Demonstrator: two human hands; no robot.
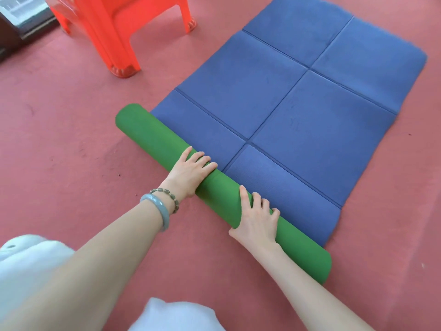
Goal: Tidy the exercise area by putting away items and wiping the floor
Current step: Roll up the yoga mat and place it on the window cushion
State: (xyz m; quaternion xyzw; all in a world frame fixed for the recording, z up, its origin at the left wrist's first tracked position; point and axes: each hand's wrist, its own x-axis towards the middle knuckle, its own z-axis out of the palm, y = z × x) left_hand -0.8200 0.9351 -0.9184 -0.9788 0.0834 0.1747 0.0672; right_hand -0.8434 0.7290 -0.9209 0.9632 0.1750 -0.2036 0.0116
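Red floor (71, 139) under everything, with small dark specks to the left of the left hand. Blue mat (298, 111) flat on it, stretching away beyond both hands, creased into panels. Near end wound into a green roll (148, 132), lying crosswise under the palms. Red plastic stool (114, 32) well beyond the left hand, off the mat.

Handling, as judged: foam, so light, soft and springy. Likely to loosen if let go, and to wander sideways under an uneven push. Possible folding at the crease lines instead of curling. Best held on top of the roll, hands apart on either side of its middle, pressing down and forward.

Left hand (191, 173): palm on the near side of the roll, fingers curled over its top, gripping. Right hand (256, 220): just beside it, same grip, fingers spread, thumb laid along the roll. Both forearms stretched forward and low. Two bracelets (162, 206) on the left wrist.
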